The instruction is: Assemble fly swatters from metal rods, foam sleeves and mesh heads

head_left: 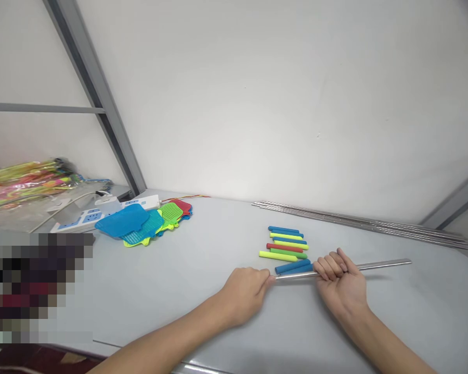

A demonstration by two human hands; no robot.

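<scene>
A slim silvery metal rod [386,264] is held a little above the grey table, slanting slightly up to the right. My left hand [245,295] is closed round its left end, which the fingers hide. The fingers of my right hand [342,285] wrap round the middle of the rod, palm turned up and thumb raised. Just behind the rod lie two blue tubes [292,267], partly covered by my right hand. Several more short tubes, among them a yellow one [277,255], a red one [284,248] and a green one [288,253], lie in a loose column beyond.
Long thin metal rods [359,223] lie along the wall at the back right. At the left, fly swatter heads [125,222] overlap beside a white power strip [86,221]. Plastic-bagged colourful items [27,182] sit farther left, near a grey metal frame [113,114].
</scene>
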